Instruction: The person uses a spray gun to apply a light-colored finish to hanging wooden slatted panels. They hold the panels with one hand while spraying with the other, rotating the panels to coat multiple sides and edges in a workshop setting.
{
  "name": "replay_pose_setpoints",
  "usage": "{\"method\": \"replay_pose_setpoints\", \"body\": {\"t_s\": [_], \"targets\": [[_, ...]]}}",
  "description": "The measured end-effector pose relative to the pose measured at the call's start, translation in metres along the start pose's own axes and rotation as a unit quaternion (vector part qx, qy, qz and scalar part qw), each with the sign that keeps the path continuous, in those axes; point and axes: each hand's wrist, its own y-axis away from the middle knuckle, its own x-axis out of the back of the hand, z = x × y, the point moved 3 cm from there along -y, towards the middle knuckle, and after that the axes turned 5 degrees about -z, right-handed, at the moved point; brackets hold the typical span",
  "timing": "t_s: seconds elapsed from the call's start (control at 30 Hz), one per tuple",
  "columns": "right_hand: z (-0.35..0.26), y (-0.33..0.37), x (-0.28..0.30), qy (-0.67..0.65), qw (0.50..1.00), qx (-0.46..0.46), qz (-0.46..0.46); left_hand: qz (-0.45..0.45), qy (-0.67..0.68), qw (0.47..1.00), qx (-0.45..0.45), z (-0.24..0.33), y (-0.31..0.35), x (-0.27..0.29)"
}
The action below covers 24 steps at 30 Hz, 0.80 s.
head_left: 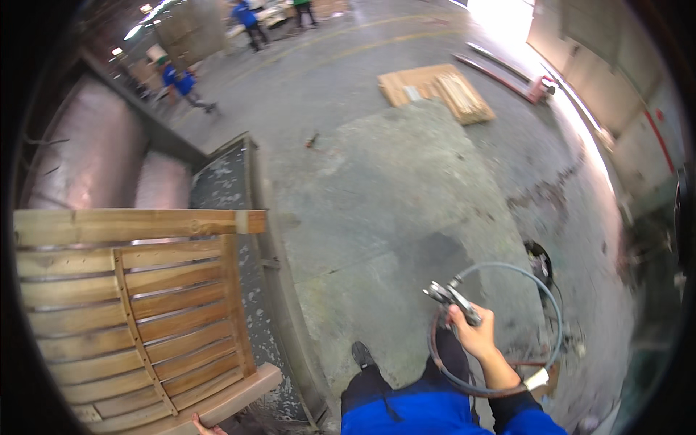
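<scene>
My right hand (pixel 475 335) is closed around the handle of a metal spray gun (pixel 453 301), held out over the floor with its nozzle toward the left. A grey hose (pixel 557 312) loops from the gun around my right forearm. On my left stands a slatted wooden furniture piece (pixel 174 312), its slats joined by a thin strip and framed by thicker rails. My left hand (pixel 209 428) grips the piece's near pale rail (pixel 246 391) at the lower edge of the picture; most of this hand is cut off.
The wooden piece is over a paint-flecked metal trough (pixel 272 326), beside large shiny panels (pixel 90 152). Ahead, bundled wooden slats (pixel 460 94) lie on flat boards (pixel 409 83). A red pallet jack (pixel 533 88) is at far right. Several people in blue or green tops work in the background.
</scene>
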Motion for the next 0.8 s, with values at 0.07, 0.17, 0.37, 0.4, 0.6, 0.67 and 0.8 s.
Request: {"method": "replay_pose_setpoints", "body": {"t_s": [0.07, 0.17, 0.37, 0.4, 0.6, 0.67, 0.8], "targets": [[0.003, -0.024, 0.016, 0.002, 1.0, 0.001, -0.028, 0.008, 0.034, 0.999, 0.001, -0.001, 0.032, 0.003], [0.018, -0.072, 0.029, -0.02, 0.999, 0.01, -0.044, 0.038, 0.037, 0.998, -0.034, -0.02, 0.08, -0.022], [0.072, -0.133, 0.023, -0.077, 0.993, 0.037, -0.079, -0.015, 0.097, 0.994, -0.051, -0.053, 0.075, -0.035], [0.078, -0.136, 0.022, -0.086, 0.991, 0.045, -0.087, -0.034, 0.09, 0.994, -0.058, -0.053, 0.07, -0.03], [0.119, -0.168, 0.015, -0.194, 0.967, 0.077, -0.144, -0.077, 0.098, 0.99, -0.066, -0.069, 0.046, -0.021], [0.14, -0.176, 0.013, -0.225, 0.962, 0.054, -0.143, -0.091, 0.1, 0.988, -0.069, -0.069, 0.048, -0.024], [0.182, -0.203, 0.013, -0.355, 0.912, 0.046, -0.201, -0.117, 0.095, 0.987, -0.063, -0.062, 0.064, -0.028]]}}
